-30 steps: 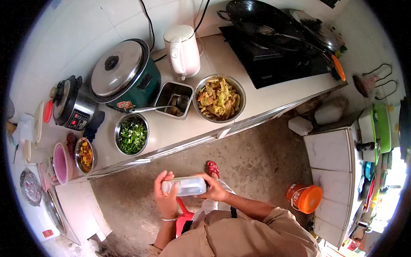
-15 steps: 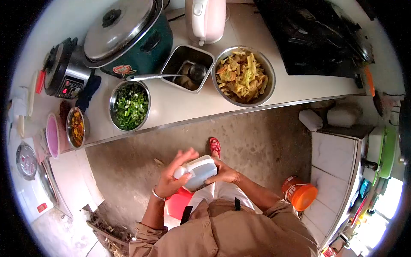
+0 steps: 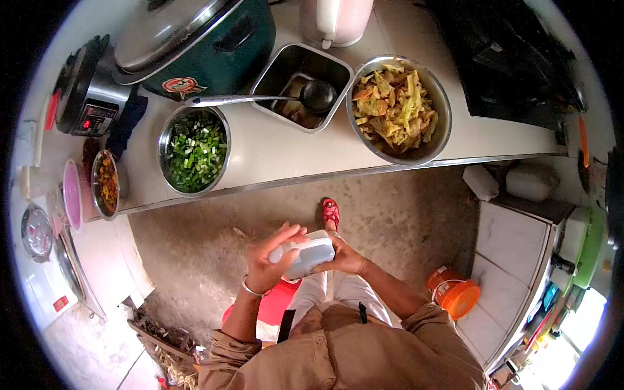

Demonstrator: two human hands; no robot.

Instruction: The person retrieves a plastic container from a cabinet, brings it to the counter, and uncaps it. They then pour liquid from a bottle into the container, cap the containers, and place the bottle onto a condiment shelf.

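Observation:
In front of my waist is a translucent, whitish plastic container (image 3: 312, 253), held tilted above the floor. My right hand (image 3: 344, 259) grips its right side, thumb near the top edge. At the other end, my left hand (image 3: 268, 259) has its thumb and fingers around a pale, rounded part of it, possibly a lid or handle. What is inside the container cannot be made out. Beyond, on the counter, stand a bowl of chopped green onions (image 3: 197, 153), a square metal tin (image 3: 276, 81) with a ladle (image 3: 317, 96) in it, and a bowl of cooked vegetables (image 3: 396, 114).
A large green cooker (image 3: 214, 58), a small electric cooker (image 3: 97, 117) and a pink kettle (image 3: 338, 23) stand along the counter (image 3: 279, 153). A black stove (image 3: 513, 71) is at right. On the floor are an orange-lidded bucket (image 3: 458, 296) and a red object (image 3: 276, 302) by my legs.
My view has shifted, so the counter things appear larger. Both hands still hold the container, now tipped slightly differently, and my left fingers have curled in a little over its end.

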